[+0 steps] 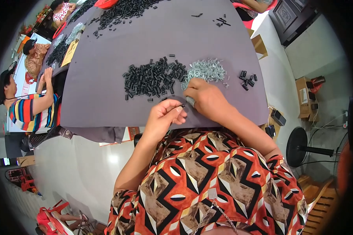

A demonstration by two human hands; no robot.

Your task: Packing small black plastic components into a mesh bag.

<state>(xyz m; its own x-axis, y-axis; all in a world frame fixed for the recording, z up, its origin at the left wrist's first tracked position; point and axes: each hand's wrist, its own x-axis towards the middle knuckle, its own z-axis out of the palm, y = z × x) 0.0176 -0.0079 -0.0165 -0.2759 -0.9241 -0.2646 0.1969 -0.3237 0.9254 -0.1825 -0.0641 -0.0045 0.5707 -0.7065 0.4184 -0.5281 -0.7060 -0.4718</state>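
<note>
Between the thumb and fingers of my left hand (167,113) is a small black plastic piece (181,105). My right hand (204,98) reaches to the near edge of a pile of small clear plastic pieces (207,70). Its fingertips point down at that pile and are partly hidden, so whether they pinch a piece is unclear. Left of the clear pile, and touching it, lies a larger heap of short black plastic tubes (153,77). Farther right, a small group of black parts (247,80) lies apart from both piles.
A grey cloth covers the table (106,58). More black parts (126,14) and a red basin (106,3) are at the far side. A person in a striped shirt (32,111) sits at left, with others beyond. Cardboard boxes (306,98) and a fan (297,147) stand right.
</note>
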